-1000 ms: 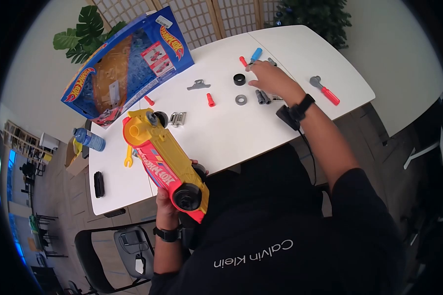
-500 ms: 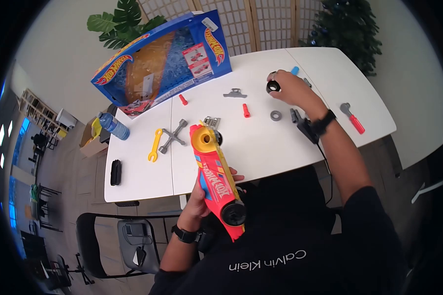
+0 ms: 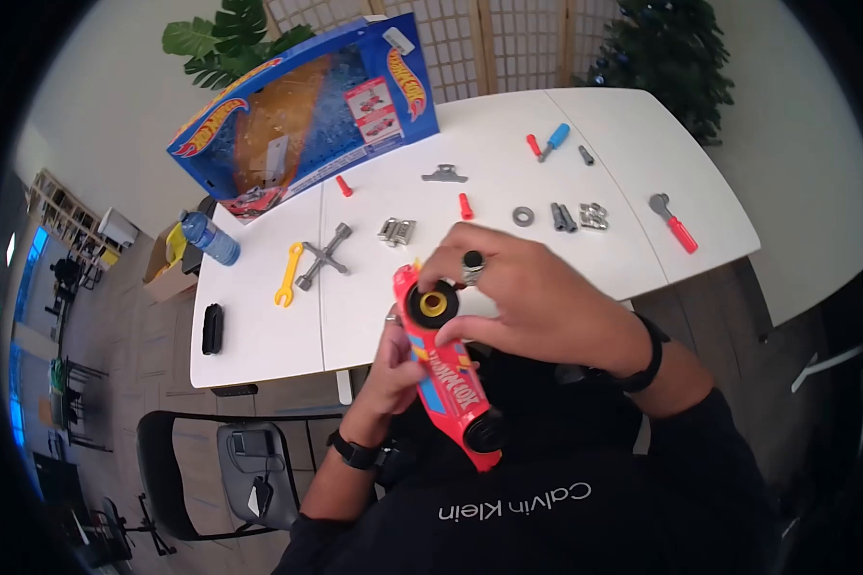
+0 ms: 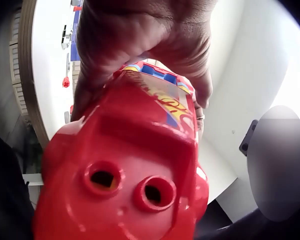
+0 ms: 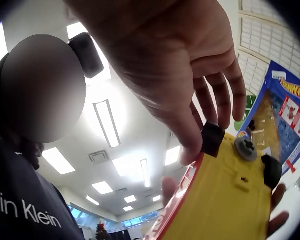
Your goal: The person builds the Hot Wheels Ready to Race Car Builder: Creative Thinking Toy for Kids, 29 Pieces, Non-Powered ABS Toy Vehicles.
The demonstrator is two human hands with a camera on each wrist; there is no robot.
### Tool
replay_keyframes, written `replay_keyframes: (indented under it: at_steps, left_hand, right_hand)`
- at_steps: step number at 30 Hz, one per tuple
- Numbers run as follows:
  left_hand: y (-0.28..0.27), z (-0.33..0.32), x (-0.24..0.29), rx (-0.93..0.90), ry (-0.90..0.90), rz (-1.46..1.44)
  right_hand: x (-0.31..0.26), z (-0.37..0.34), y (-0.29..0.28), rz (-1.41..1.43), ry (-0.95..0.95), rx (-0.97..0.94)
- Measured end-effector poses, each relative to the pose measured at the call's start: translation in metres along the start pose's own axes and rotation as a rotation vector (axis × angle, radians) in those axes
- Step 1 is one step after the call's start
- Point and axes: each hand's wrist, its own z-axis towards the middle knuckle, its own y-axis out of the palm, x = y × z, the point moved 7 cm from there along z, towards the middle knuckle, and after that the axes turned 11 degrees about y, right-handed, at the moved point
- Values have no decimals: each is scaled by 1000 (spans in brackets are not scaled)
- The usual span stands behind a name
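Observation:
My left hand (image 3: 393, 374) grips a red and yellow toy car (image 3: 443, 372) on its side above my lap. In the left wrist view the red body (image 4: 135, 150) fills the lower part, with two round holes in it. My right hand (image 3: 537, 302) pinches a black toy tire (image 3: 414, 309) between thumb and fingers, against the car's wheel recess; a yellow hub shows through its middle. Seen from the right wrist, the tire (image 5: 211, 139) sits at the edge of the yellow underside (image 5: 217, 195). A black wheel (image 3: 486, 431) is on the car's near end.
On the white table (image 3: 384, 287) lie a yellow wrench (image 3: 289, 275), a grey cross wrench (image 3: 325, 257), a grey ring (image 3: 524, 217), grey bolts (image 3: 563, 218), red bolts (image 3: 466, 206), a blue screwdriver (image 3: 554, 141) and a red-handled ratchet (image 3: 673, 223). A blue box (image 3: 307, 110) stands behind.
My right hand has picked the black tire off the table and brought it left and toward me onto the car. My left hand has turned the car so its red side faces up.

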Motion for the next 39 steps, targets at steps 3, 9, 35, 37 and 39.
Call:
replay_keyframes:
  at_steps: [3,9,35,37,39]
  left_hand:
    - [4,-5,6,71,16,48]
    - [-9,-7,11,242,65,193]
    - [-9,9,8,304,22,193]
    - [-11,12,7,290,49,209]
    - [-5,15,5,269,52,182]
  right_hand:
    - [6,-10,18,47,42,65]
    - [12,-36,43,-38,-224,246]
    - [44,5,-14,226,48,32]
    - [18,-2,-8,112,20,34]
    - [12,-8,1,66,-62,91]
